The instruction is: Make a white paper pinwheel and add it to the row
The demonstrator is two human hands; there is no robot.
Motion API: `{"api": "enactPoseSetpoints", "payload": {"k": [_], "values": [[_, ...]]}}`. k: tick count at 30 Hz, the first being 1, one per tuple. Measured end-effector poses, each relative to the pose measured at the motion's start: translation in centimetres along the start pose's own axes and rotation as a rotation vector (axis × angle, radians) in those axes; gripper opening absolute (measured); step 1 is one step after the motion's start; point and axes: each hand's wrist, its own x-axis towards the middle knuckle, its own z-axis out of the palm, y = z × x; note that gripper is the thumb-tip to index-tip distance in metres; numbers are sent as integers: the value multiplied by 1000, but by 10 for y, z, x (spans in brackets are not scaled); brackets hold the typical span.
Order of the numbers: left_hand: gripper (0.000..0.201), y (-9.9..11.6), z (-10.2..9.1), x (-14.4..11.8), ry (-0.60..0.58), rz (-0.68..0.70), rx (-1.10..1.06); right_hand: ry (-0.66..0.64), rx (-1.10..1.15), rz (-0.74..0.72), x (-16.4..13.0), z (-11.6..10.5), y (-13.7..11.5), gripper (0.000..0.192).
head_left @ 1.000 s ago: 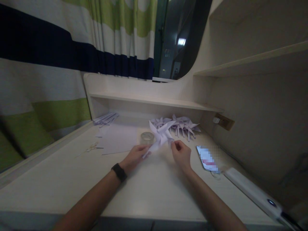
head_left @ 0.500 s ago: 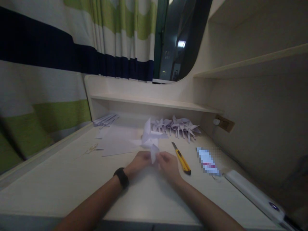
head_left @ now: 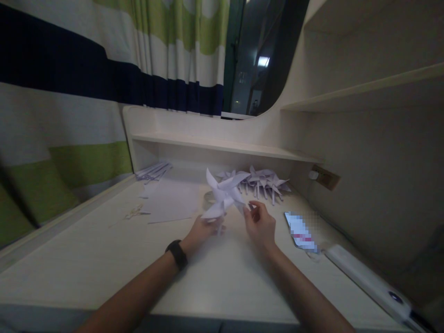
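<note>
Paper pinwheel (head_left: 224, 194) now raised, hands parted

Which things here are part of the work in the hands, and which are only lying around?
In the work: paper pinwheel, left hand, right hand.

Lying around: finished pinwheels, tape roll, paper sheet, scissors, phone.

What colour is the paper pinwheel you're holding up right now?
The paper pinwheel looks white with a pale lilac tint in the dim head view; the left hand holds it.
</note>
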Motion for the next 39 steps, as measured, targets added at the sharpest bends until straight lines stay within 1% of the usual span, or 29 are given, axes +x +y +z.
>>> {"api": "enactPoseSetpoints", "payload": {"k": [1,3,5,7,8,9,12,13,14,15,17,20,24,26,32,39], "values": [[47,0,0,0,-3,-10,6,0,-56,-18,3,1,6,30],[44,1,0,0,-26,-10,19,-46,-91,-75,2,5,11,26],[43,3,0,0,-37,0,25,-161,-52,-151,-4,8,9,27],[43,4,-1,0,-23,16,33,-300,-13,-224,-11,9,1,33],[43,5,-2,0,-14,21,40,-317,-10,-251,-13,7,-3,36],[43,5,-2,1,-1,23,49,-292,-10,-271,-12,4,-7,37],[44,5,-4,3,28,5,68,-79,-5,-268,-1,-8,-12,25],[45,5,-4,3,34,-7,70,-35,2,-253,5,-12,-12,21],[46,6,-4,3,36,-16,68,-28,5,-247,10,-16,-11,19],[46,6,-4,3,32,-22,64,-34,8,-248,13,-18,-9,18],[48,8,-3,2,15,-33,55,-93,15,-267,16,-18,-6,17],[50,11,-2,0,-36,-31,42,-168,24,-271,12,-13,-4,16],[48,11,-3,-1,-78,-15,38,-121,43,-217,8,-9,-4,18],[49,10,-4,-1,-97,-12,51,-118,75,-201,9,-10,-5,18],[47,9,-6,-1,-165,7,51,-120,110,-212,11,-12,-5,17],[48,9,-6,0,-184,-5,7,-118,120,-214,10,-10,-4,17]]}}
